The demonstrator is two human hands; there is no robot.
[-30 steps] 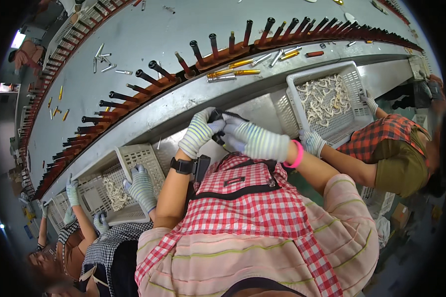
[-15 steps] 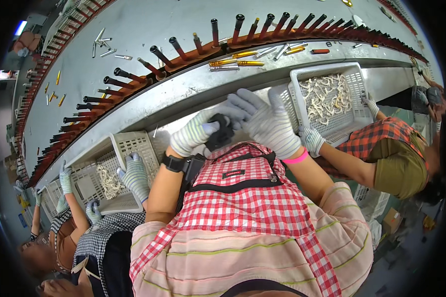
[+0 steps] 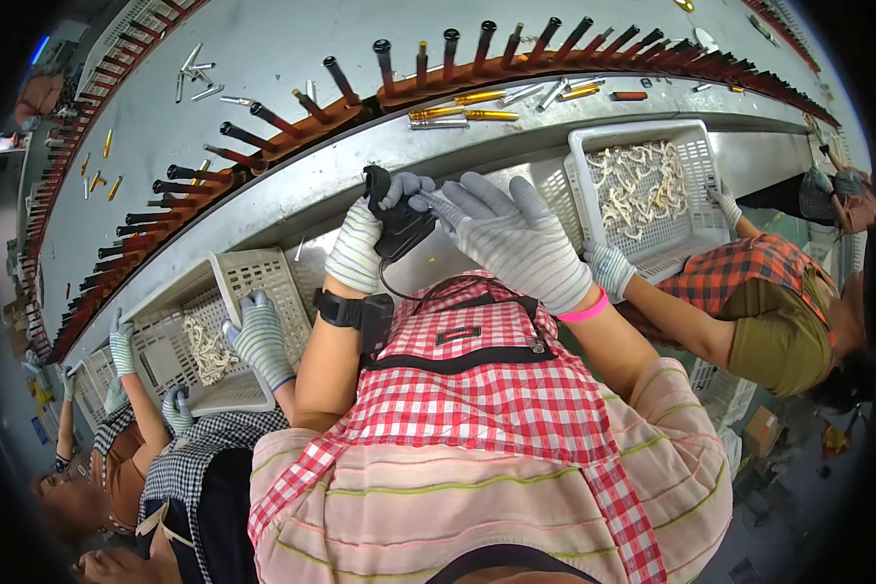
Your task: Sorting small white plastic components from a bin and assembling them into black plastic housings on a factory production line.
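Note:
My left hand (image 3: pixel 360 238), in a striped white glove with grey fingertips, grips a black device (image 3: pixel 406 234) that looks like a strap or mount. A thin black cable (image 3: pixel 389 282) runs from it toward my apron. My right hand (image 3: pixel 521 238), gloved alike, is held up to the right with its fingers stretched out and slightly apart. Its fingertips reach close to the device; whether they touch it I cannot tell. A black band with a box-shaped unit (image 3: pixel 375 321) sits on my left wrist, and a pink band (image 3: pixel 584 306) circles my right.
Beyond the metal ledge runs a curved row of upright dark red and black tubes (image 3: pixel 487 49). Loose silver and gold tubes (image 3: pixel 492 115) lie beside it. White crates (image 3: pixel 576 146) (image 3: pixel 273 268) with pale curly pieces flank me. Co-workers' gloved hands (image 3: pixel 608 268) (image 3: pixel 261 336) are near both sides.
My left hand has raised the black device forward and left, away from my apron, so its cable shows. My right hand stays nearly in place. The row of tubes has shifted left.

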